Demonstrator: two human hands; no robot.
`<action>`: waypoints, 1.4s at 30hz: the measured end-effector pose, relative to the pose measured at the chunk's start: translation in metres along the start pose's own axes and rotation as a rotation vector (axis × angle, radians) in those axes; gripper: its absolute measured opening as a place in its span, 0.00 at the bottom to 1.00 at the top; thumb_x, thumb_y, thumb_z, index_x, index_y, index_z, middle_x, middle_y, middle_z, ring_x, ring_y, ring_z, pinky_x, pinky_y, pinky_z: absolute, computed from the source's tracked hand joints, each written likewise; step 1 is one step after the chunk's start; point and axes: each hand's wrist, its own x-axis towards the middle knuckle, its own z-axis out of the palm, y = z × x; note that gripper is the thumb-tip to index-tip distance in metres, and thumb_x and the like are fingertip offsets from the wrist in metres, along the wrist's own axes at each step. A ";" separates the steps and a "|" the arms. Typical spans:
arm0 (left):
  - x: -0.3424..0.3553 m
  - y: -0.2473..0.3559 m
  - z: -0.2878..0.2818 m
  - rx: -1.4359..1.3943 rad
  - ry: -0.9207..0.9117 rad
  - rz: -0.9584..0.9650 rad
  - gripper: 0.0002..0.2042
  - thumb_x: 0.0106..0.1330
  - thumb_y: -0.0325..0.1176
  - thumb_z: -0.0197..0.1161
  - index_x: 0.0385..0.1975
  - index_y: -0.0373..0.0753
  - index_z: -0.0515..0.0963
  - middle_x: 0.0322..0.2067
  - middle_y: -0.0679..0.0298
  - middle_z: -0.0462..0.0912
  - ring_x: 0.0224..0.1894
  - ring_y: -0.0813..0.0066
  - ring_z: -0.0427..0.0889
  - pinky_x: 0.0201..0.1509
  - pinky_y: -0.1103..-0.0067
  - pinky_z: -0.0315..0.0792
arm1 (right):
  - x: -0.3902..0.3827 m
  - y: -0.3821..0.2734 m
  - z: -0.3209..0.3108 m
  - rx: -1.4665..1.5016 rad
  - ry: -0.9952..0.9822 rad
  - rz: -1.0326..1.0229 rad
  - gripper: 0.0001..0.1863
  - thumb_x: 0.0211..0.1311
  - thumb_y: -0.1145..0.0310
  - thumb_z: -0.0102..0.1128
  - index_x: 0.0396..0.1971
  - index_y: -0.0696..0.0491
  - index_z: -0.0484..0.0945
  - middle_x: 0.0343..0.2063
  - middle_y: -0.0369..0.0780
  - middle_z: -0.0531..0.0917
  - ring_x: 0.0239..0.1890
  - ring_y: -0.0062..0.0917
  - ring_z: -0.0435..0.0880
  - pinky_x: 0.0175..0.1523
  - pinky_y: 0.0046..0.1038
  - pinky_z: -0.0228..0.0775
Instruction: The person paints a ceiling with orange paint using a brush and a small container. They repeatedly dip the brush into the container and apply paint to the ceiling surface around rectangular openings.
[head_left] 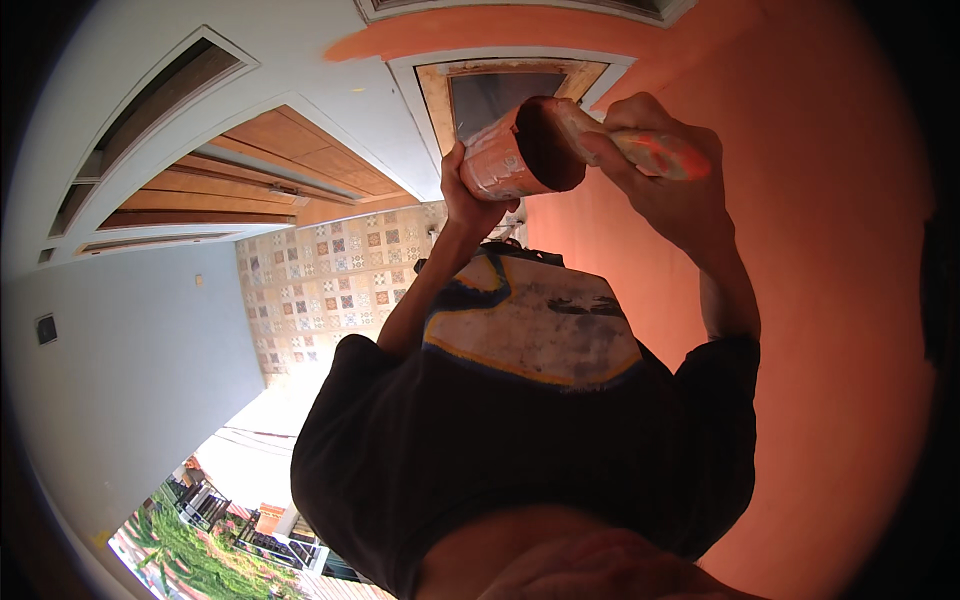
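My left hand (462,200) is wrapped around a paint-smeared cylindrical can (492,165). The can is tilted, its dark open mouth turned to the right. In my right hand (685,205) is a paintbrush (660,154), gripped by its orange-stained handle. The brush's head reaches left to the rim of the can's mouth; whether its tip is inside or only against the rim is hard to see. How much paint the can holds is hidden in shadow.
An orange wall (810,300) rises close on my right. Ahead is a wood-framed window or door panel (435,95) in white trim. Wooden doors (260,165) stand to the left, patterned floor tiles (330,270) below. A grey wall (150,340) and outdoor plants (190,550) lie further left.
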 end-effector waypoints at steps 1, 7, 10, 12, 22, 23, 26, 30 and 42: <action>0.000 0.000 0.001 -0.016 0.016 0.002 0.32 0.67 0.66 0.44 0.56 0.45 0.72 0.43 0.62 0.83 0.36 0.63 0.85 0.21 0.70 0.72 | 0.000 0.004 -0.003 0.146 0.098 0.070 0.08 0.67 0.66 0.65 0.36 0.51 0.75 0.21 0.35 0.79 0.19 0.25 0.82 0.24 0.26 0.74; 0.007 0.009 0.000 -0.056 -0.021 -0.001 0.31 0.69 0.64 0.36 0.57 0.47 0.72 0.44 0.60 0.82 0.39 0.61 0.84 0.25 0.71 0.74 | -0.005 0.052 -0.005 0.856 0.463 0.339 0.07 0.73 0.67 0.58 0.37 0.54 0.73 0.24 0.33 0.78 0.19 0.22 0.84 0.22 0.23 0.76; 0.014 0.011 -0.001 0.039 -0.031 0.031 0.32 0.69 0.63 0.36 0.58 0.45 0.71 0.45 0.57 0.82 0.43 0.57 0.84 0.32 0.71 0.76 | -0.012 0.077 0.020 1.144 0.531 0.455 0.07 0.75 0.65 0.55 0.38 0.52 0.73 0.25 0.33 0.78 0.18 0.22 0.83 0.20 0.22 0.73; 0.015 0.012 0.003 0.048 0.027 0.030 0.32 0.69 0.63 0.37 0.58 0.45 0.72 0.43 0.56 0.83 0.42 0.56 0.84 0.29 0.71 0.76 | -0.016 0.089 0.033 1.236 0.533 0.479 0.07 0.76 0.64 0.54 0.39 0.50 0.73 0.25 0.32 0.78 0.17 0.21 0.82 0.19 0.22 0.71; 0.025 0.030 0.040 0.028 -0.059 0.048 0.30 0.70 0.64 0.37 0.58 0.49 0.72 0.43 0.57 0.84 0.36 0.57 0.84 0.19 0.77 0.70 | -0.012 0.104 0.052 1.573 0.421 0.635 0.09 0.69 0.59 0.62 0.38 0.44 0.71 0.32 0.33 0.79 0.31 0.23 0.81 0.30 0.27 0.77; 0.027 0.032 0.041 -0.010 -0.096 0.036 0.31 0.70 0.64 0.37 0.58 0.49 0.72 0.44 0.58 0.84 0.36 0.57 0.84 0.19 0.77 0.70 | -0.010 0.106 0.053 1.589 0.393 0.633 0.08 0.68 0.62 0.62 0.39 0.43 0.71 0.32 0.33 0.78 0.31 0.23 0.81 0.31 0.27 0.78; 0.031 0.033 0.043 0.004 -0.048 0.075 0.31 0.69 0.65 0.38 0.57 0.48 0.72 0.43 0.57 0.83 0.35 0.57 0.84 0.19 0.77 0.71 | -0.003 0.112 0.053 1.579 0.345 0.561 0.09 0.66 0.66 0.64 0.39 0.43 0.71 0.34 0.34 0.79 0.32 0.23 0.82 0.33 0.29 0.81; 0.034 0.036 0.047 -0.059 -0.109 0.084 0.32 0.69 0.66 0.40 0.58 0.47 0.71 0.44 0.56 0.83 0.34 0.56 0.84 0.19 0.77 0.74 | 0.009 0.113 0.046 1.662 0.276 0.433 0.05 0.69 0.69 0.62 0.40 0.45 0.74 0.38 0.37 0.83 0.35 0.25 0.87 0.32 0.26 0.86; 0.029 0.047 0.048 -0.132 -0.065 0.166 0.31 0.68 0.66 0.43 0.57 0.47 0.70 0.41 0.56 0.81 0.29 0.58 0.82 0.17 0.77 0.74 | 0.061 0.120 -0.010 1.840 0.605 0.049 0.10 0.70 0.68 0.61 0.48 0.51 0.78 0.44 0.36 0.81 0.43 0.22 0.83 0.40 0.23 0.83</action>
